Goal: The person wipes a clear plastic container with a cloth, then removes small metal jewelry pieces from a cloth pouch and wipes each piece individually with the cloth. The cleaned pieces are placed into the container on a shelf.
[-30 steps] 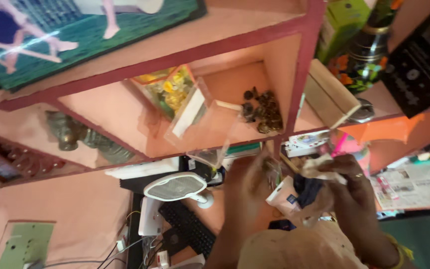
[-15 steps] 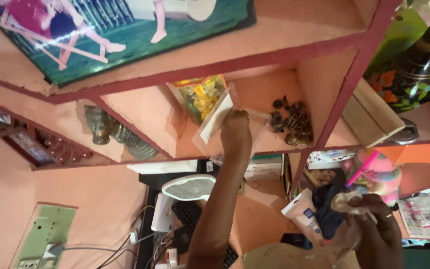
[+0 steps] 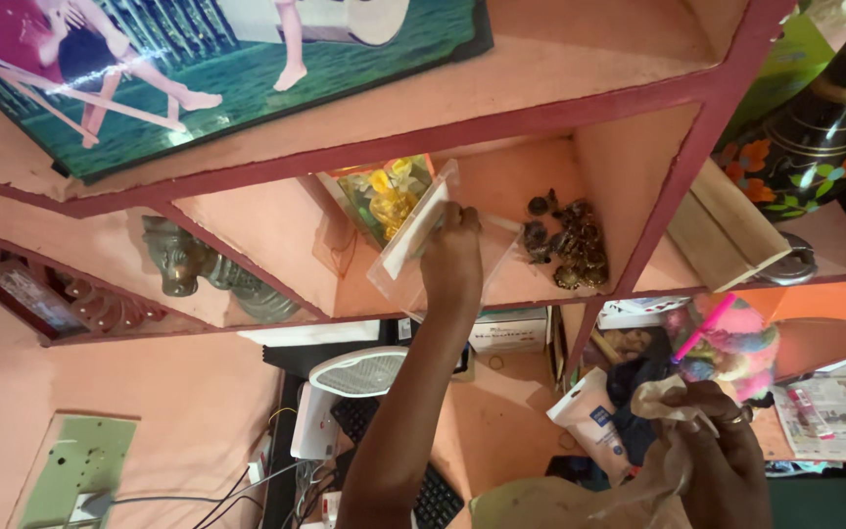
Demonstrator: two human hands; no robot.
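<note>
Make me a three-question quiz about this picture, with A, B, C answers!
1. Where is the left hand?
A. in the shelf at the clear box
B. on the keyboard
C. on the vase

2. What colour are the shelf edges?
A. blue
B. dark red
C. white

3. What is the right hand doing?
A. lying flat and empty
B. holding a crumpled cloth
C. pointing up

Answers:
1 A, the hand reaches up into the cubby and touches the clear box.
2 B, the edges are dark red against peach walls.
3 B, the fingers are closed on the pale cloth.
</note>
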